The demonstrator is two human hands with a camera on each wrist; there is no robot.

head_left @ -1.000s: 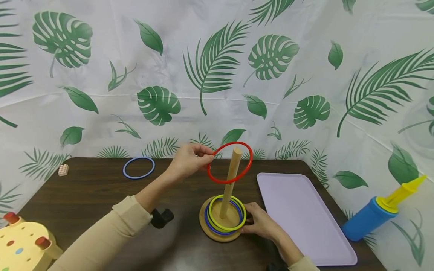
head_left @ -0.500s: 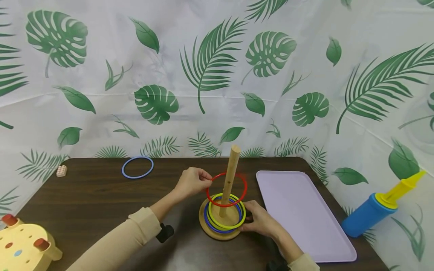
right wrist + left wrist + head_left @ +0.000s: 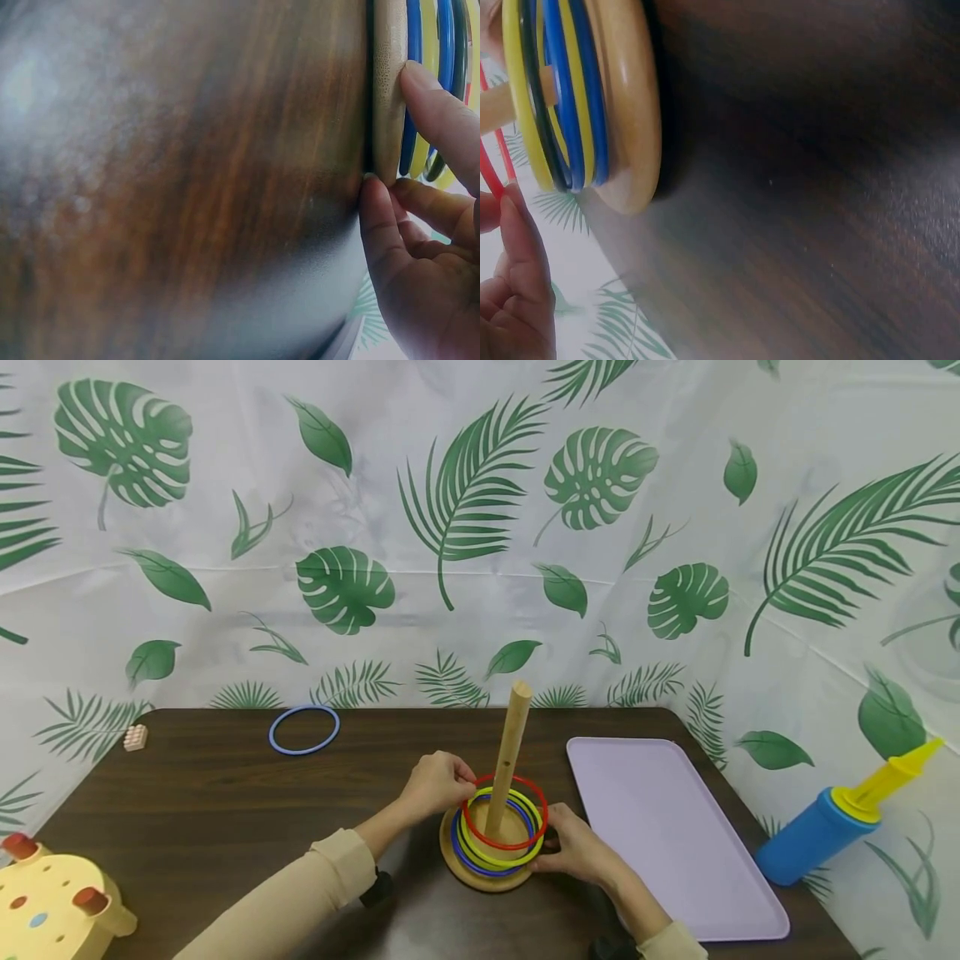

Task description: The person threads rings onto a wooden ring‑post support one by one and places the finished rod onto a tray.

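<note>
Thumb and fingers of my left hand [image 3: 435, 787] pinch the left side of a red ring [image 3: 536, 788]. That ring encircles the upright wooden peg [image 3: 513, 727], low down and just above several stacked rings. The left wrist view shows a yellow ring [image 3: 522, 105] uppermost in the stack, a dark green ring [image 3: 535, 97] beneath it, then blue and yellow ones. Under them lies the round wooden base [image 3: 634, 112]. At its right edge my right hand [image 3: 573, 847] holds the base, thumb [image 3: 424, 86] on its upper side and fingertips low at the rim.
A light blue ring [image 3: 272, 739] lies at the back left of the dark table [image 3: 225, 810]. Right of the stand is a lilac tray [image 3: 675, 835], with a blue and yellow hand pump [image 3: 817, 835] beyond. A cream toy [image 3: 52, 902] with red pegs sits front left; a small pink block [image 3: 136, 737] lies farther back.
My left hand has lowered the red ring down the peg, from around its top to just over the stacked rings. My right hand has stayed at the base.
</note>
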